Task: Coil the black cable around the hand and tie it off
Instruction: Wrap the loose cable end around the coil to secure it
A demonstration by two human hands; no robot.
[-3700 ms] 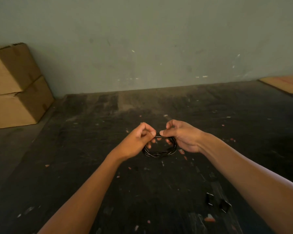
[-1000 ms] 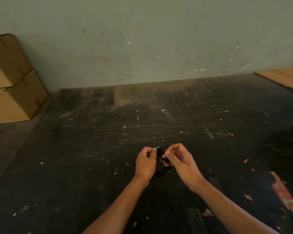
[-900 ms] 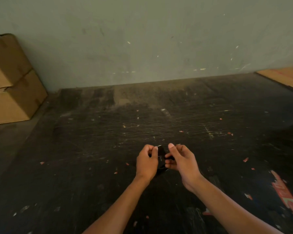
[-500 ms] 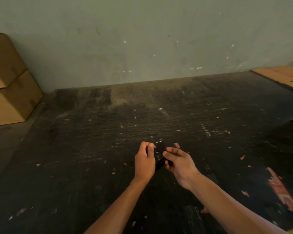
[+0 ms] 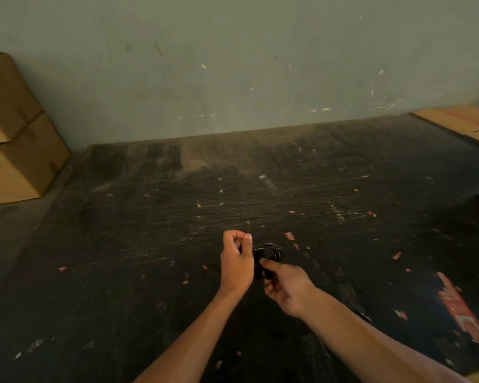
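My left hand [image 5: 237, 262] and right hand [image 5: 284, 283] both pinch the coiled black cable [image 5: 268, 254], held between them above the dark floor [image 5: 150, 244]. The coiling looks done; I seem to be tying off, though the knot is too dark to see. Next, the loose end needs cinching tight.

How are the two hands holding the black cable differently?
The left hand sits higher, curled into a fist with its thumb on top; the right hand sits lower and reaches in from the side. The left hand covers the black cable coil's left edge; the right hand pinches its lower part. Both grip the same coil.
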